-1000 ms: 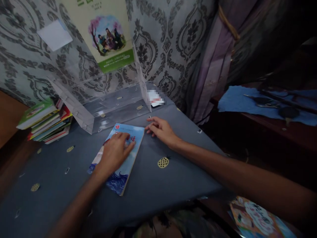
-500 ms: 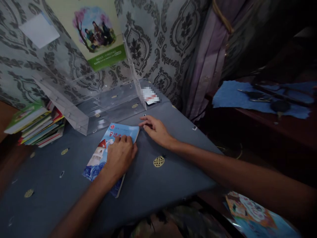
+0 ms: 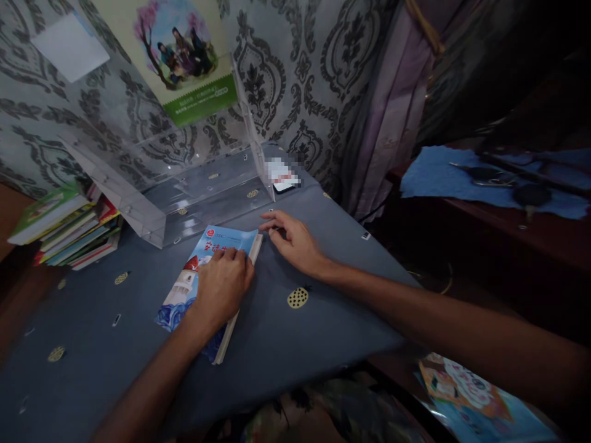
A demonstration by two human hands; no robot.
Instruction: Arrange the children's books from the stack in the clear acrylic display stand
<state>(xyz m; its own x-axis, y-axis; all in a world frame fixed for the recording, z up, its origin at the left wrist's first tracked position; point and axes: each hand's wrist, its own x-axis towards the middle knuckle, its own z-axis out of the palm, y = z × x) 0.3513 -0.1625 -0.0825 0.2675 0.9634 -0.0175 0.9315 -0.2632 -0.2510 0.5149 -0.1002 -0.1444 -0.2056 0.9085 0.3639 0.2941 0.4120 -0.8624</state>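
A paperback book with a blue cover, red characters and a white, red-roofed building lies closed on the table. My left hand is curled over the cover, with the knuckles up and the thumb side at the book's right edge; its fingertips are hidden. Along that edge the white page block shows. Beside the book's upper right corner is my right hand, fingers loosely bent and apart, with nothing visible in them. Its fingertips are close to the corner; whether they touch it I cannot tell.
A clear acrylic stand is at the back of the dark table, printed with pineapples. Stacked books are at the left. A phone-like object, partly blurred out, lies behind my right hand. Eyeglasses rest on a blue cloth at the right.
More of the page block now shows along the book's right edge, under my left hand. Both hands stay in nearly the same places, and the view has shifted slightly.
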